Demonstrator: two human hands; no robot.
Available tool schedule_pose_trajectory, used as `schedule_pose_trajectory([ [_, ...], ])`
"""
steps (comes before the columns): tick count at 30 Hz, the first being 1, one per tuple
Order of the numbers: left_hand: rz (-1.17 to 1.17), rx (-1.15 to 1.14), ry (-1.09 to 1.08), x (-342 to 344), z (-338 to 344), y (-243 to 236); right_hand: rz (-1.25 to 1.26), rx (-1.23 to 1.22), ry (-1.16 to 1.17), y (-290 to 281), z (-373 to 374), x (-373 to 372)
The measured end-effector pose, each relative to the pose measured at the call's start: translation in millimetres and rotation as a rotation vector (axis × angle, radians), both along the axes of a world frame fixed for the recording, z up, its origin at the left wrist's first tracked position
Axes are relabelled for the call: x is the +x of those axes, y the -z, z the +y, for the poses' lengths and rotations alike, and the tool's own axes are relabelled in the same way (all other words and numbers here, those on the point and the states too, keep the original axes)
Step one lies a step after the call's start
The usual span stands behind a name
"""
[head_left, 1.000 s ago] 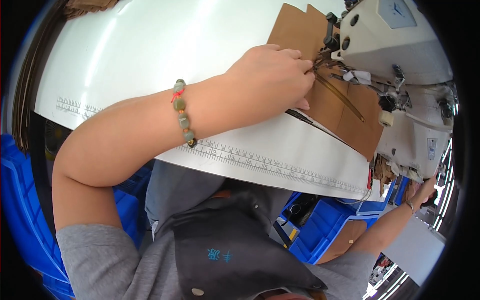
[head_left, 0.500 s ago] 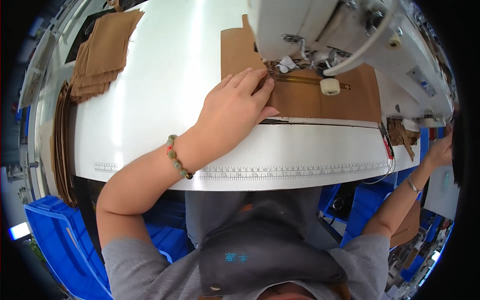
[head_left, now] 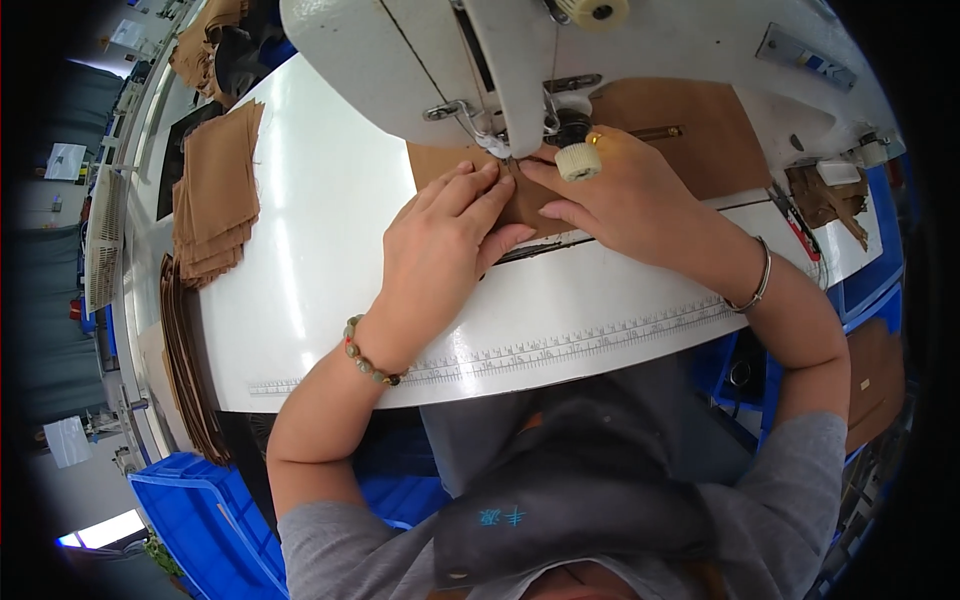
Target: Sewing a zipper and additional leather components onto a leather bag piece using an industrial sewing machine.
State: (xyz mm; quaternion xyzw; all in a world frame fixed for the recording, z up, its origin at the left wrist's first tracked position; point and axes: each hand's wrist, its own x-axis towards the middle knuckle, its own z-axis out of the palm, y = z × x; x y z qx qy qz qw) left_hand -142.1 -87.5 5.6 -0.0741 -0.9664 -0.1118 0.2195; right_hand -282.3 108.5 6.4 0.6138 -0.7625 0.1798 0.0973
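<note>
A brown panel of leather-like material point(head_left: 705, 135) lies under the head of a white sewing machine point(head_left: 390, 60). A narrow slot with what looks like a brass-coloured zipper point(head_left: 657, 132) runs across it. My left hand point(head_left: 435, 235) rests on the panel's near left part, fingers laid flat and thumb apart. On the other side of the needle area, my right hand point(head_left: 640, 195) lies on the panel with fingers stretched toward the presser foot and thumb spread. Both sets of fingertips almost meet at the foot. The needle and the material right beneath it are mostly hidden.
A stack of brown pieces point(head_left: 215, 190) lies at the table's left, with more panels point(head_left: 185, 370) hanging by its edge. Red-handled snips point(head_left: 797, 228) and brown scraps point(head_left: 830, 195) lie at right. A ruler strip point(head_left: 520, 352) lines the front edge; a blue crate point(head_left: 200, 510) stands below.
My right hand has come from the machine's far right side onto the panel beside the foot. My left hand stays on the panel. The whole view has shifted and tilted.
</note>
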Motion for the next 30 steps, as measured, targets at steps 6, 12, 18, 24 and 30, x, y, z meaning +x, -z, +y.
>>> schedule_pose_trajectory([
  [6,-0.021,0.001,-0.003,-1.4,0.6,-3.5,0.186,-0.119,-0.012,8.9,-2.8,0.3],
  [12,-0.017,-0.004,-0.008,-2.9,-0.7,-2.7,0.193,-0.108,-0.016,7.7,-4.3,-0.3],
  [18,-0.023,-0.005,-0.011,-5.4,-1.2,-3.2,0.204,-0.143,-0.013,10.4,-6.3,-1.8],
  [24,0.03,-0.036,0.005,-8.2,-1.9,-4.1,0.182,-0.122,-0.013,10.1,-6.9,-2.8],
  [30,0.059,-0.068,-0.001,-8.9,-2.1,-2.3,0.178,-0.15,-0.017,10.2,-7.7,-4.3],
])
